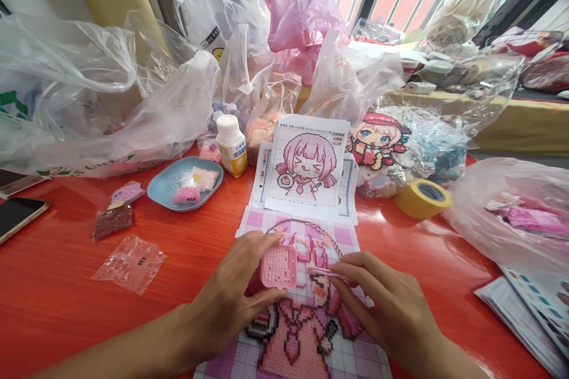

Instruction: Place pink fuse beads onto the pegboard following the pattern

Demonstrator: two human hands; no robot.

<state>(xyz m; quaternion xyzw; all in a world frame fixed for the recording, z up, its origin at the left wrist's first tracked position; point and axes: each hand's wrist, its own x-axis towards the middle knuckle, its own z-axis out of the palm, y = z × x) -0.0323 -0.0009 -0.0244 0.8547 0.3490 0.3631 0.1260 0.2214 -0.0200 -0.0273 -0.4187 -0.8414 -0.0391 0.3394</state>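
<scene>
A small pink bead tray (279, 266) with beads in it is gripped along its edges by my left hand (231, 284). My right hand (382, 296) pinches pink tweezers (328, 273), whose tips point left over the bead picture. Beneath both hands lies the fuse-bead picture (293, 337) of a pink-haired figure, partly filled with pink, black and white beads on a checked sheet. My hands hide parts of it. Just behind it leans the printed pattern sheet (306, 163) showing the same figure.
A blue plate (157, 183) with bead bags stands at left, beside a white bottle (233, 145). An opened clear bag (133, 263) and a phone (20, 219) lie further left. Yellow tape (421, 198) and a plastic bag (515, 213) sit at right.
</scene>
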